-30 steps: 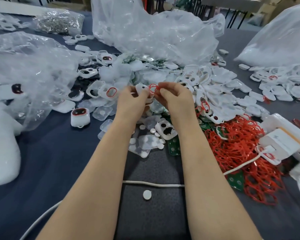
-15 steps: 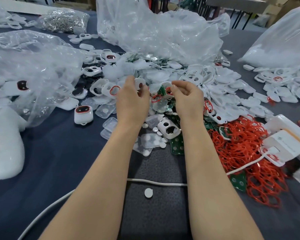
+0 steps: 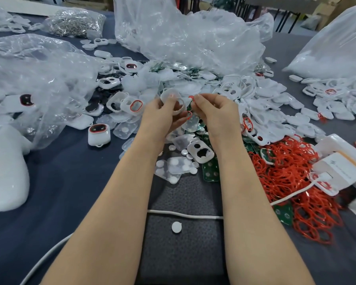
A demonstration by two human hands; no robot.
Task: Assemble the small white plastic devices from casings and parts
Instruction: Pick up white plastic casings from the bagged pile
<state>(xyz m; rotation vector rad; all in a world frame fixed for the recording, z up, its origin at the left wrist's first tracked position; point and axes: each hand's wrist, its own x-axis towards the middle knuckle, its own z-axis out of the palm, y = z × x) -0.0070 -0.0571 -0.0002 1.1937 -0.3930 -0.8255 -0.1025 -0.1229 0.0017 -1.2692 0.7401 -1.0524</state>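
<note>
Fingers of left hand (image 3: 160,118) curled round a white casing frame (image 3: 168,93), ring-shaped with a wide opening, fingertips through the opening and rim tilted toward the camera; held up above the heap of parts, clear of the table. Right hand (image 3: 216,114) just beside it, thumb and forefinger pinching a red gasket (image 3: 191,97) at the frame's right edge, other fingers curled in. Second sliver of red lower down by the left palm; same ring or another, impossible to tell. Both forearms bare, stretched forward from the near edge.

Below the hands, loose white casing (image 3: 200,153) with two cut-outs, lying flat among small white discs (image 3: 184,152) and clear blister trays (image 3: 164,172). Green circuit boards (image 3: 211,171) just right of it. Further right, tangled heap of red gaskets (image 3: 292,182) lying against a white charger box (image 3: 337,167). Wide spread of white casings (image 3: 275,99) behind the right hand.

Left of the hands, assembled device (image 3: 99,135) standing alone on the dark blue cloth (image 3: 60,182), red-rimmed dark window upward. Crumpled clear plastic bags (image 3: 185,38) at the back and left; bag of small metal parts (image 3: 76,21) at the far rear left. White cable (image 3: 185,214) across a dark textured mat (image 3: 183,254), with a single white disc (image 3: 176,226) just on its near side.
</note>
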